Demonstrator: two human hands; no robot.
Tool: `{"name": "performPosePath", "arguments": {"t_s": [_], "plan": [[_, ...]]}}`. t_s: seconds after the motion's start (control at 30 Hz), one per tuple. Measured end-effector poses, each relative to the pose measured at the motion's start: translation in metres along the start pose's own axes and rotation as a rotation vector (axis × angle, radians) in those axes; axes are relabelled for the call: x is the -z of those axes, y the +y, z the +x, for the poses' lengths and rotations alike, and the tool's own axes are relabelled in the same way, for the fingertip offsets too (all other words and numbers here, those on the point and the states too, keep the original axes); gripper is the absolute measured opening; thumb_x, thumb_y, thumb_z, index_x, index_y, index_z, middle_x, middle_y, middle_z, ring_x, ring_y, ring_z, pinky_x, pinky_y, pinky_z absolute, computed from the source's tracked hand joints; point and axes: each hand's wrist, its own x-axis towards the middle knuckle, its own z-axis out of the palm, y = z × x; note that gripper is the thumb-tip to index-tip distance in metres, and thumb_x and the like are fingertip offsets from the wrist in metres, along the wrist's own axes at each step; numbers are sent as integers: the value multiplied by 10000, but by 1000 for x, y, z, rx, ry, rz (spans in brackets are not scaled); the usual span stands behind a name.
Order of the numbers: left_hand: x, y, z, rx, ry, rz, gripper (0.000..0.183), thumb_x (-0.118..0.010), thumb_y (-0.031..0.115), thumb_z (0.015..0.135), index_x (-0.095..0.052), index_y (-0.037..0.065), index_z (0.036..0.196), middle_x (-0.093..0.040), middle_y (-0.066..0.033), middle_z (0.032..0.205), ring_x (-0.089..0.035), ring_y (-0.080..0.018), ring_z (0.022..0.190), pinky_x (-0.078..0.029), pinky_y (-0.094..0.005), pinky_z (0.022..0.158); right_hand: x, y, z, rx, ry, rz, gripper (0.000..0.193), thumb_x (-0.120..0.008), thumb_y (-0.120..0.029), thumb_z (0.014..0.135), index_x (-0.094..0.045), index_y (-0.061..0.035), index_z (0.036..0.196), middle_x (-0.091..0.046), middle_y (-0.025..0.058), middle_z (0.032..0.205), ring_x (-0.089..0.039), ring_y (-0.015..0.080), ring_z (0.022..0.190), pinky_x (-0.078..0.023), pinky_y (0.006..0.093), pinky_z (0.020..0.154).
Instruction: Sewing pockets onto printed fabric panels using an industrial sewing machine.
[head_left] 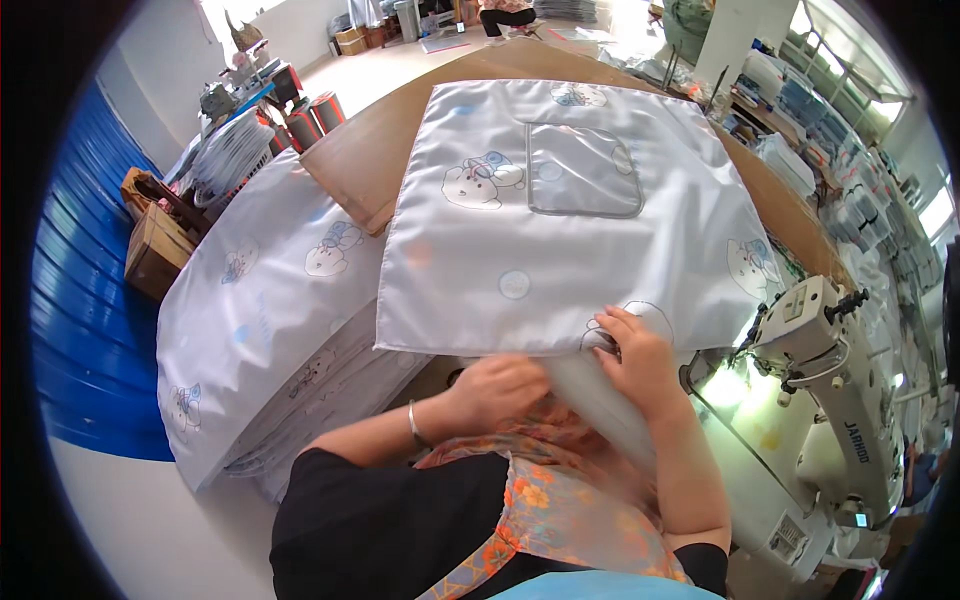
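Note:
A white fabric panel [450, 255] with cartoon bears and a grey-edged square pocket [585, 172] lies flat in front of me. My right hand [640, 365] is at its near edge, thumb and fingers pinched on the cloth. Below that hand a thin whitish sheet [600, 400] hangs down toward my lap; where it joins the panel is hidden. My left hand [500, 390] is just below the same edge, to the left, with its fingers curled closed. What it holds, if anything, cannot be seen.
A draped stack of the same printed fabric [270, 290] stands at left. On the right is a lit white sewing machine [830, 370]. A brown board [350, 170] lies under the panel. Cardboard box [158, 250] and thread cones [315, 118] are far left; a person [507, 15] sits far back.

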Motion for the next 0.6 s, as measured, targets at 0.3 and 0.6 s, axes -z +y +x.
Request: {"name": "performPosePath", "arguments": {"t_s": [0.3, 0.6], "plan": [[0, -15, -48, 981, 277, -1079, 293, -617, 75, 902, -562, 7, 1182, -636, -64, 1061, -602, -143, 977, -498, -296, 801, 22, 56, 3, -275, 270, -217, 253, -617, -37, 759, -643, -28, 1010, -658, 161, 979, -625, 355, 908, -503, 406, 801], [15, -97, 13, 1098, 49, -494, 567, -420, 5, 773, -465, 24, 1338, -660, -128, 976, -642, -213, 779, -513, -287, 718, 23, 22, -19, -124, 237, -97, 230, -596, -5, 754, -638, -27, 979, -655, 143, 970, -629, 340, 874, -509, 394, 775]]}}
